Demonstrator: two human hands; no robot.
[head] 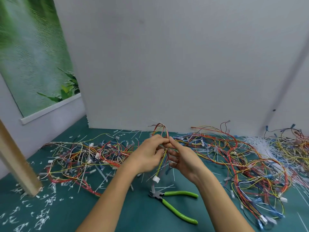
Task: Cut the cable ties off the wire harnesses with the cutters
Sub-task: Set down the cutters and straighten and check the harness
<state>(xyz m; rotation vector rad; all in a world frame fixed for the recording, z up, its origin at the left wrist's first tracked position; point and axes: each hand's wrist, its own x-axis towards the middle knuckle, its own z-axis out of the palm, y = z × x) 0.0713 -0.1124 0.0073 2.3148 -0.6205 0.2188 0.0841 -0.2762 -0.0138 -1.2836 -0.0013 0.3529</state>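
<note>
Pinching one wire harness [164,144] between left hand [148,154] and right hand [181,156], cutters [173,200] lying below.

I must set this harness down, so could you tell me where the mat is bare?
Bare mat lies between the forearms, left of the cutters. Wire harnesses crowd both sides; cut ties litter the near left.
</note>
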